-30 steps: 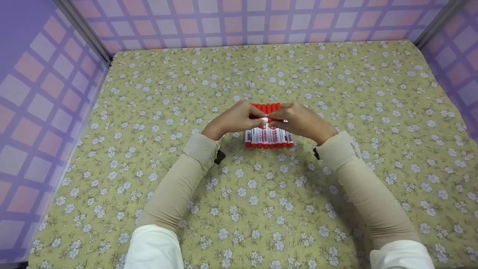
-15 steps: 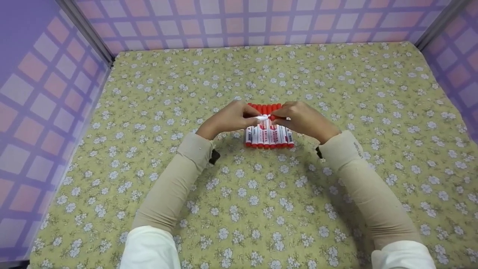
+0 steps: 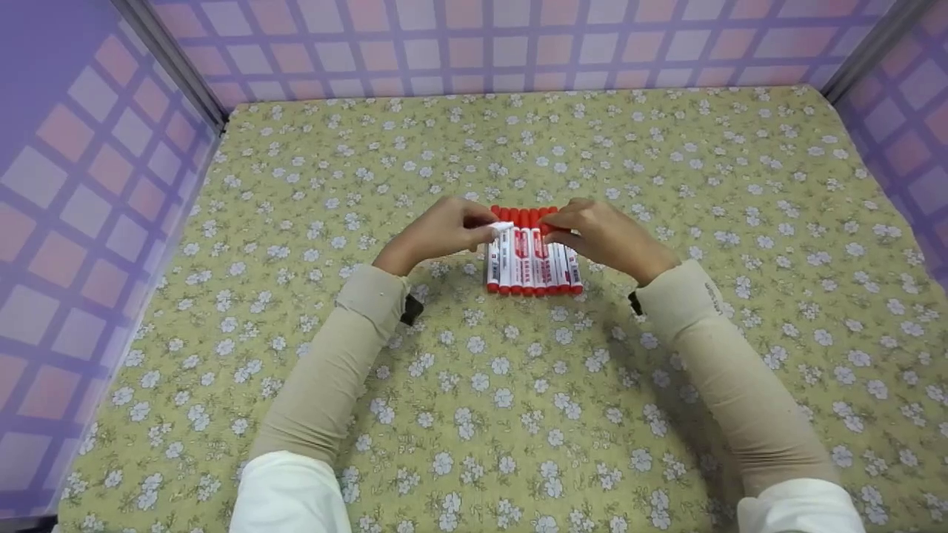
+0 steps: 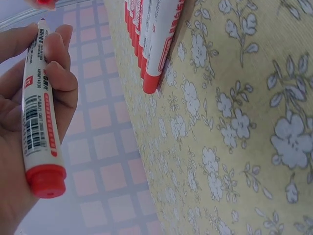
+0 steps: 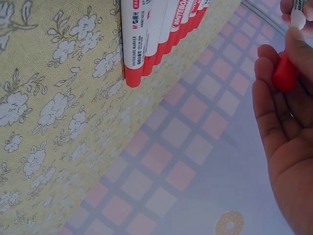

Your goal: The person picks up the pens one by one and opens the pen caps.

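Observation:
My left hand (image 3: 437, 233) grips a white whiteboard marker (image 4: 40, 112) with a red end plug. Its uncapped tip pokes out beyond the fingers, and the barcode on its barrel faces the left wrist camera. Between thumb and fingers, my right hand (image 3: 606, 238) pinches a red marker cap (image 5: 285, 73), apart from the marker's tip. Under and between both hands lies a row of several red-capped whiteboard markers (image 3: 527, 270), side by side on the cloth with caps toward the back. The hands cover parts of the row's upper corners.
A yellow floral cloth (image 3: 474, 414) covers the table. Purple and pink checked panels stand at the back (image 3: 466, 52), the left (image 3: 89, 222) and the right (image 3: 911, 96), joined by grey corner posts.
The hands were together over the row with marker and cap joined. The left hand has drawn left with the marker, so cap and tip have parted; the right hand has barely moved.

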A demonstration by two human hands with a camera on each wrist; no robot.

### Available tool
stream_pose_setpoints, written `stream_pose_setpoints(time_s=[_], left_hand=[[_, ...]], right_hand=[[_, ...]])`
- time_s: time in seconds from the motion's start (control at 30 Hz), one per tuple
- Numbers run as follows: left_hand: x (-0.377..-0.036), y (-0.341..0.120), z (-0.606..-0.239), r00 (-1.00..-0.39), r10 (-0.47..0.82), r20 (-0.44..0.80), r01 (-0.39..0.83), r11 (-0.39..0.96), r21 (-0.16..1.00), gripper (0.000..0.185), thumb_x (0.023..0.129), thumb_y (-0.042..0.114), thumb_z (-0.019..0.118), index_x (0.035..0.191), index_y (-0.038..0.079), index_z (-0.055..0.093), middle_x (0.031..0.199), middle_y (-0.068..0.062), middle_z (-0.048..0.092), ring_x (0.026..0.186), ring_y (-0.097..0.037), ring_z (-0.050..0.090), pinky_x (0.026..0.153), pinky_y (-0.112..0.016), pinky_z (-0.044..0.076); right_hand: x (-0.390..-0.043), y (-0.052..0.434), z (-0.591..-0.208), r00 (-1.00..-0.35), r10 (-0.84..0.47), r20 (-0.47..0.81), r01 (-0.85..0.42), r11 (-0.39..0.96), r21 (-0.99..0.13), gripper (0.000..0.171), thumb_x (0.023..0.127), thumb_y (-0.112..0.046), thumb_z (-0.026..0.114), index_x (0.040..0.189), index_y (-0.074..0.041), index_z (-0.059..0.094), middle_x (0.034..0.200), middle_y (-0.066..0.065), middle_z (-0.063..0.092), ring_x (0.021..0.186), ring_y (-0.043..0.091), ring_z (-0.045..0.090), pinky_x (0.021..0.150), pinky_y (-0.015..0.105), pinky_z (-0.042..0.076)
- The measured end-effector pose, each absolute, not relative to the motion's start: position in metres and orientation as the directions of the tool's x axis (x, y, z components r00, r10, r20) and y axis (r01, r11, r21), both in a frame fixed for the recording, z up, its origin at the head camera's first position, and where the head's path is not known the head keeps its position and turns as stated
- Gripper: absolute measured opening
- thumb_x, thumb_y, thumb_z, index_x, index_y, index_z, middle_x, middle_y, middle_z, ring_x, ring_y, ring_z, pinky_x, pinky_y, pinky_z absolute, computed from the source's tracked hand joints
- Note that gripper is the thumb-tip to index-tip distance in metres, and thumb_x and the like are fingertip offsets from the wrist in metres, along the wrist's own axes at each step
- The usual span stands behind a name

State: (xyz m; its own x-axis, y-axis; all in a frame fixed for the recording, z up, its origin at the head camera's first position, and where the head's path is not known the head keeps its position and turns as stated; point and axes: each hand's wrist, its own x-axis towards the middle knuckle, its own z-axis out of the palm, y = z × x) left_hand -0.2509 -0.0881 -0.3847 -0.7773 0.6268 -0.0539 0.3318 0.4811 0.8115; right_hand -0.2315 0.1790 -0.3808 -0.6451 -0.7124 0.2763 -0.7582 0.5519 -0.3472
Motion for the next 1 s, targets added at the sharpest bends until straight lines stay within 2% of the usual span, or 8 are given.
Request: stream_pose_setpoints(time_s=[0.1, 0.3, 0.4, 0.5, 0.63, 0.83, 1.0], left_hand=[[-0.252, -0.094, -0.386, -0.802, 0.594, -0.060, 0.305, 0.494, 0.814, 0.028, 0.097, 0.024, 0.057, 0.112, 0.003, 0.069, 0.099, -0.020, 0.067, 0.079, -0.033, 0.059, 0.066, -0.029, 0.047], [-0.256, -0.106, -0.389, -0.861, 0.501, -0.091, 0.237, 0.552, 0.799, 0.030, 0.096, 0.028, 0.057, 0.117, 0.008, 0.067, 0.102, -0.014, 0.067, 0.080, -0.021, 0.060, 0.069, -0.030, 0.048], [-0.258, -0.114, -0.391, -0.886, 0.452, -0.101, 0.195, 0.563, 0.803, 0.029, 0.097, 0.027, 0.057, 0.116, 0.007, 0.065, 0.104, -0.017, 0.066, 0.085, -0.028, 0.061, 0.069, -0.030, 0.047], [-0.260, -0.123, -0.392, -0.913, 0.395, -0.107, 0.149, 0.564, 0.812, 0.028, 0.096, 0.025, 0.058, 0.116, 0.006, 0.065, 0.106, -0.021, 0.065, 0.087, -0.032, 0.061, 0.072, -0.036, 0.049], [-0.263, -0.135, -0.395, -0.943, 0.308, -0.124, 0.077, 0.565, 0.821, 0.029, 0.096, 0.023, 0.058, 0.117, 0.005, 0.064, 0.108, -0.021, 0.064, 0.087, -0.029, 0.060, 0.076, -0.044, 0.049], [-0.266, -0.156, -0.397, -0.964, 0.207, -0.167, -0.020, 0.570, 0.821, 0.030, 0.097, 0.024, 0.056, 0.121, 0.006, 0.061, 0.113, -0.019, 0.062, 0.090, -0.026, 0.059, 0.081, -0.045, 0.049], [-0.267, -0.173, -0.400, -0.971, 0.149, -0.186, -0.072, 0.559, 0.826, 0.032, 0.098, 0.024, 0.054, 0.123, 0.005, 0.059, 0.113, -0.017, 0.060, 0.095, -0.028, 0.059, 0.082, -0.043, 0.049]], right_hand=[[-0.232, 0.179, -0.382, -0.651, -0.708, 0.274, -0.753, 0.556, -0.352, 0.023, 0.089, -0.009, 0.067, 0.109, 0.002, 0.071, 0.098, 0.016, 0.072, 0.084, 0.024, 0.069, 0.073, 0.034, 0.058], [-0.231, 0.180, -0.382, -0.664, -0.705, 0.247, -0.740, 0.575, -0.350, 0.024, 0.089, -0.007, 0.067, 0.111, 0.002, 0.071, 0.100, 0.016, 0.072, 0.083, 0.024, 0.070, 0.071, 0.033, 0.058], [-0.230, 0.181, -0.381, -0.673, -0.703, 0.232, -0.733, 0.588, -0.343, 0.025, 0.088, -0.006, 0.067, 0.113, 0.001, 0.070, 0.103, 0.016, 0.072, 0.086, 0.024, 0.070, 0.073, 0.033, 0.058], [-0.230, 0.181, -0.381, -0.679, -0.699, 0.223, -0.725, 0.591, -0.353, 0.026, 0.090, -0.006, 0.066, 0.115, 0.001, 0.069, 0.105, 0.016, 0.071, 0.089, 0.025, 0.070, 0.073, 0.034, 0.058], [-0.230, 0.180, -0.380, -0.673, -0.702, 0.232, -0.729, 0.577, -0.370, 0.028, 0.092, -0.006, 0.063, 0.119, 0.000, 0.067, 0.108, 0.017, 0.071, 0.091, 0.026, 0.069, 0.075, 0.035, 0.057], [-0.233, 0.180, -0.381, -0.658, -0.712, 0.248, -0.742, 0.554, -0.377, 0.028, 0.091, -0.005, 0.063, 0.119, 0.000, 0.067, 0.109, 0.018, 0.070, 0.093, 0.026, 0.070, 0.077, 0.035, 0.057], [-0.234, 0.180, -0.382, -0.670, -0.706, 0.230, -0.730, 0.568, -0.381, 0.028, 0.092, -0.006, 0.063, 0.119, 0.000, 0.067, 0.111, 0.016, 0.070, 0.094, 0.025, 0.070, 0.078, 0.034, 0.057]])
